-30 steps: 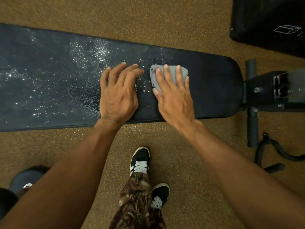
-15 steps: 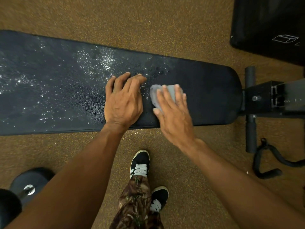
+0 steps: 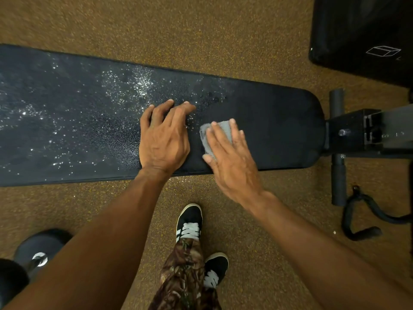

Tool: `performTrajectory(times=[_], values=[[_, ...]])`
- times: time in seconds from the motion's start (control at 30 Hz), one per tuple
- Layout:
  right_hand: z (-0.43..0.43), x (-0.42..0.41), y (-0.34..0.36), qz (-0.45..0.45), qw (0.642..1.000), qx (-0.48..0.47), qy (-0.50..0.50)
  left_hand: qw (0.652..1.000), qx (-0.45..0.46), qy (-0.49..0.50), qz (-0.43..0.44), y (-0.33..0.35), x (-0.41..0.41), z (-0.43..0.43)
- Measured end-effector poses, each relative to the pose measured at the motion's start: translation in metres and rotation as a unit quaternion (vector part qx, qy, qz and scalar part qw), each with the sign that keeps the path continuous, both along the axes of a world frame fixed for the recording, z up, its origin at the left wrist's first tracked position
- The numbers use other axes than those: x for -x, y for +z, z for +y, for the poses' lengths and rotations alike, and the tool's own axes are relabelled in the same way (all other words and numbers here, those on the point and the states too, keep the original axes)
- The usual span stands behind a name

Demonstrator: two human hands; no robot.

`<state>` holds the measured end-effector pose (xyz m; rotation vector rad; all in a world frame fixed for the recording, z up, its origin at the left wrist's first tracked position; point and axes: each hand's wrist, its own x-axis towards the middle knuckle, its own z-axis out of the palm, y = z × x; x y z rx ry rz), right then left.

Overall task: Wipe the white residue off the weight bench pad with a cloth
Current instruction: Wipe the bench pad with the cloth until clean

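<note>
The person is pressing the grey cloth [image 3: 220, 130] flat under the open right hand [image 3: 232, 159] on the bench pad [image 3: 279, 128], the left hand [image 3: 164, 139] bracing spread-fingered beside it, and should be sweeping firmly leftward into the white residue [image 3: 125, 90].

A: Right hand [image 3: 232, 162]?
B: Flat on a grey cloth [image 3: 220, 133], pressing it onto the bench pad [image 3: 279, 130] near its front edge.
A: Left hand [image 3: 164, 139]?
B: Palm down on the pad, just beside the cloth, fingers bent.
A: White residue [image 3: 125, 90]?
B: Speckled left of both hands; pad right of the cloth looks plain black.
</note>
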<state>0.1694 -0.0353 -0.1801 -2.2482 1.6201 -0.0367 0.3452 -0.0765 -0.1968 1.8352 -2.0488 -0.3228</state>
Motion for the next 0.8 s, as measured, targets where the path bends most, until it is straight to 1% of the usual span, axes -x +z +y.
performTrajectory(times=[0.07,0.13,0.17,0.2,0.27,0.33,0.4,0.43,0.5,0.57,0.63,0.7,0.73,0.77,0.8], values=[[0.015,0.003,-0.001,0.004,0.998,0.022,0.052,1.0,-0.001,-0.001,-0.002,-0.001,-0.001,0.0],[0.03,0.025,-0.003,0.015,0.993,0.036,0.113,1.0,0.0,-0.001,-0.004,-0.001,-0.001,0.0],[0.033,0.037,-0.003,0.024,0.992,0.039,0.117,1.0,0.0,-0.001,-0.005,-0.001,-0.001,0.0],[0.032,0.046,-0.004,0.033,0.994,0.039,0.093,1.0,-0.002,0.0,-0.006,0.0,-0.001,0.0],[0.02,0.054,-0.006,0.033,0.999,0.033,0.006,1.0,-0.006,0.0,-0.008,0.0,0.0,-0.001],[-0.004,0.046,-0.005,-0.008,0.997,0.006,-0.079,1.0,-0.007,0.003,-0.009,-0.001,0.0,0.0],[-0.026,0.026,-0.001,-0.056,0.991,-0.004,-0.125,1.0,-0.004,0.007,-0.008,0.0,0.001,0.0],[-0.033,0.015,-0.001,-0.072,0.989,0.006,-0.132,1.0,-0.002,0.007,-0.008,0.0,0.001,0.0],[-0.032,0.0,-0.002,-0.078,0.992,0.031,-0.096,1.0,0.0,0.008,-0.007,-0.001,0.001,0.0],[-0.017,-0.001,-0.001,-0.053,0.997,0.044,-0.021,1.0,-0.001,0.007,-0.007,-0.001,0.001,0.0],[-0.002,0.016,-0.002,-0.012,0.997,0.059,0.057,1.0,-0.002,0.008,-0.007,0.0,0.001,-0.001],[0.004,0.037,-0.001,0.022,0.993,0.065,0.094,1.0,0.004,0.008,-0.008,0.0,0.001,-0.001],[0.004,0.045,0.001,0.012,0.994,0.065,0.084,1.0,0.007,0.007,-0.009,0.0,0.001,0.0],[0.001,0.047,0.007,-0.027,0.997,0.06,0.048,1.0,0.009,0.006,-0.01,0.0,0.001,0.0],[-0.004,0.046,0.015,-0.086,0.995,0.045,-0.023,1.0,0.008,0.006,-0.01,0.0,0.001,0.0]])
